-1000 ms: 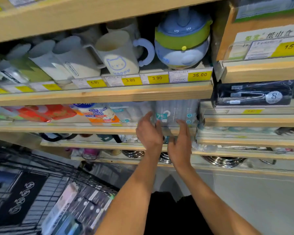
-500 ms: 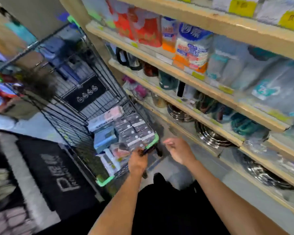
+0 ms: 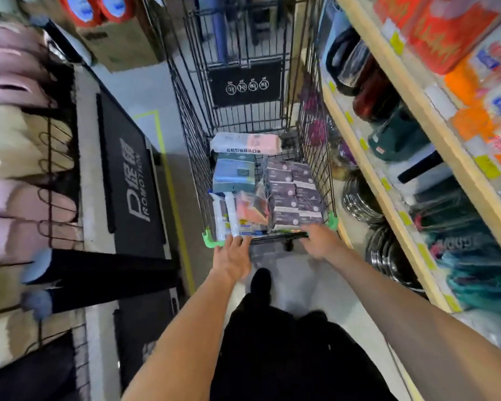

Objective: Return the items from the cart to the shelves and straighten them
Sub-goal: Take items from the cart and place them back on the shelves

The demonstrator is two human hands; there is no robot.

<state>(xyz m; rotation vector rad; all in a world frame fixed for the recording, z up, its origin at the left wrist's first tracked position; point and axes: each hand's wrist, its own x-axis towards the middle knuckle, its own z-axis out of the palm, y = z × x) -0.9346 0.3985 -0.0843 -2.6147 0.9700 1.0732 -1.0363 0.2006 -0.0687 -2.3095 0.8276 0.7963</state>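
A black wire cart (image 3: 315,157) stands in the aisle ahead of me, with green corner caps at its near rim. Inside lie a stack of dark purple packs (image 3: 292,195), blue packs (image 3: 233,175), a white and pink pack (image 3: 246,143), an orange packet (image 3: 252,206) and white packets (image 3: 229,215). My left hand (image 3: 232,256) rests at the near rim by the left green corner, fingers stretched toward the white packets. My right hand (image 3: 321,241) is blurred at the rim's right side, fingers loose, holding nothing. The wooden shelves (image 3: 388,180) run along the right.
A black promotion board (image 3: 130,180) and hanging pink slippers (image 3: 18,91) line the left. Steel bowls (image 3: 359,201) sit on the low right shelf, kettles and bottles above them. A cardboard box (image 3: 119,41) stands beyond the cart's left side. My black trousers and shoe are below.
I have turned from the shelf to face the cart. Both hands left the packs on the shelf and came down to the cart's near rim.
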